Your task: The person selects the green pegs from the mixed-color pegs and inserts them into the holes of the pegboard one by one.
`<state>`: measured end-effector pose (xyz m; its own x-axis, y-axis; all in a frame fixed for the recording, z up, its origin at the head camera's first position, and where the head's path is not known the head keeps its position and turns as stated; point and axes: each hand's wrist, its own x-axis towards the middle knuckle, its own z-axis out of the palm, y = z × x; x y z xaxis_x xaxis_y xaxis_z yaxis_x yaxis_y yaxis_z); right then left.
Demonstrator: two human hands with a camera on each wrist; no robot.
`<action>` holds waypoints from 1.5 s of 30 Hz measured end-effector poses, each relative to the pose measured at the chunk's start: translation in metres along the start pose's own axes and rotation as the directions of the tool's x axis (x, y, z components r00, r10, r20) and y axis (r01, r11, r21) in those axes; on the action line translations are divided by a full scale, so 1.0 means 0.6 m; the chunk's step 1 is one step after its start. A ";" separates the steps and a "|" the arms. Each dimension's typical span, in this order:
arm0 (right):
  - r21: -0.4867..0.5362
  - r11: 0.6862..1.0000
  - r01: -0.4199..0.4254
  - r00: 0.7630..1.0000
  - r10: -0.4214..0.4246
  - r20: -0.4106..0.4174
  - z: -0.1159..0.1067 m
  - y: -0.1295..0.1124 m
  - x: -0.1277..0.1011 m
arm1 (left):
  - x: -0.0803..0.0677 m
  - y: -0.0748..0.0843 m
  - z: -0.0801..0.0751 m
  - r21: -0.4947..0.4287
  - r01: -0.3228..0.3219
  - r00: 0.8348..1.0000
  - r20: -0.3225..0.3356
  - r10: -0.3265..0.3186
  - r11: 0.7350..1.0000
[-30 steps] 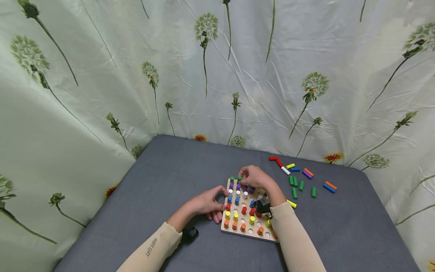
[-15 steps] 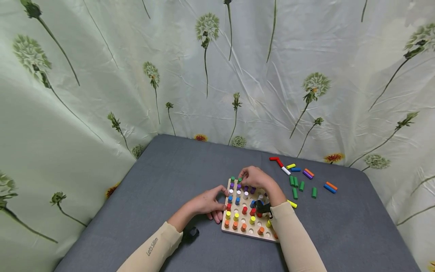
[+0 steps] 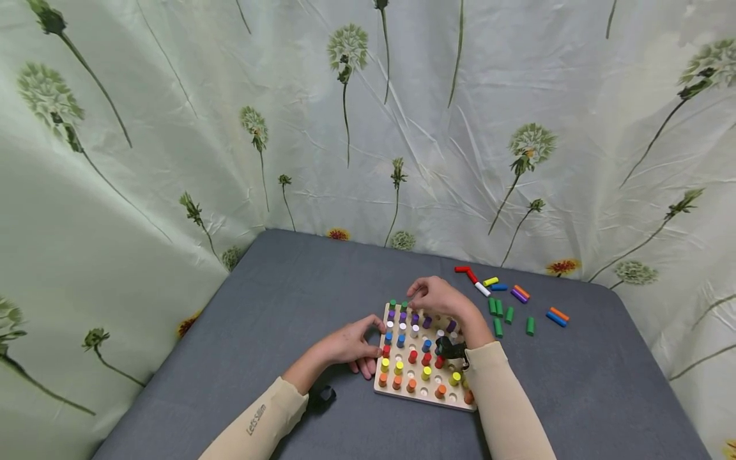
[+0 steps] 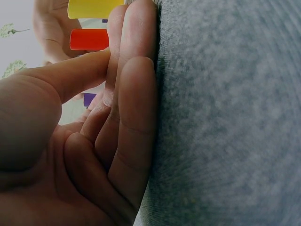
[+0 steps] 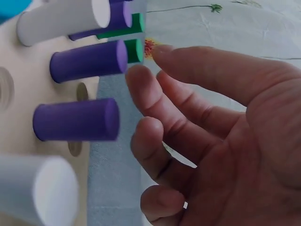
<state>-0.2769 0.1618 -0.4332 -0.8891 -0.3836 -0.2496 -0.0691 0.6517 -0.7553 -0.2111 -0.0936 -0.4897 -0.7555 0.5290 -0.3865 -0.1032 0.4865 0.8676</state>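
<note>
A wooden pegboard (image 3: 422, 391) lies on the grey table, with several coloured pegs standing in rows: green at the far edge, then purple, white, blue, red, yellow, orange. My left hand (image 3: 352, 345) rests on the table and touches the board's left edge, fingers loosely curled. My right hand (image 3: 435, 296) hovers over the far rows beside the green pegs (image 3: 398, 305), fingers relaxed and holding nothing. In the right wrist view the empty right hand (image 5: 197, 136) is next to purple pegs (image 5: 77, 120) and green pegs (image 5: 134, 49). The left wrist view shows left fingers (image 4: 134, 108) against the table, with a red peg (image 4: 89, 39) behind.
Loose pegs lie on the table right of the board: several green ones (image 3: 506, 315), a red and a white one (image 3: 474, 278), yellow, blue, purple and orange ones (image 3: 520, 292). A floral curtain (image 3: 368, 128) surrounds the table. A small black object (image 3: 324, 395) sits under the left forearm.
My right hand has lifted slightly and drawn back from the green peg in the far row. The left hand has not moved.
</note>
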 end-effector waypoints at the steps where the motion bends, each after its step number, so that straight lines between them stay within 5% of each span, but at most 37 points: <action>1: 0.000 1.000 0.012 1.000 -0.012 -0.006 -0.003 0.001 -0.002 | 0.000 0.000 0.000 0.000 0.001 1.000 0.001 -0.001 1.000; 18: -0.003 1.000 -0.008 0.986 0.007 -0.169 -0.077 0.066 -0.050 | 0.001 0.005 0.006 0.009 -0.012 1.000 -0.001 0.012 1.000; 45: -0.025 0.981 -0.192 0.959 0.182 -0.217 -0.136 0.158 -0.126 | 0.002 0.000 0.004 0.009 -0.016 1.000 0.004 0.016 1.000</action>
<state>-0.2531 0.3057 -0.4365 -0.9633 -0.1073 -0.2459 0.0917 0.7295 -0.6778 -0.2103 -0.0914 -0.4911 -0.7547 0.5393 -0.3736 -0.0849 0.4844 0.8707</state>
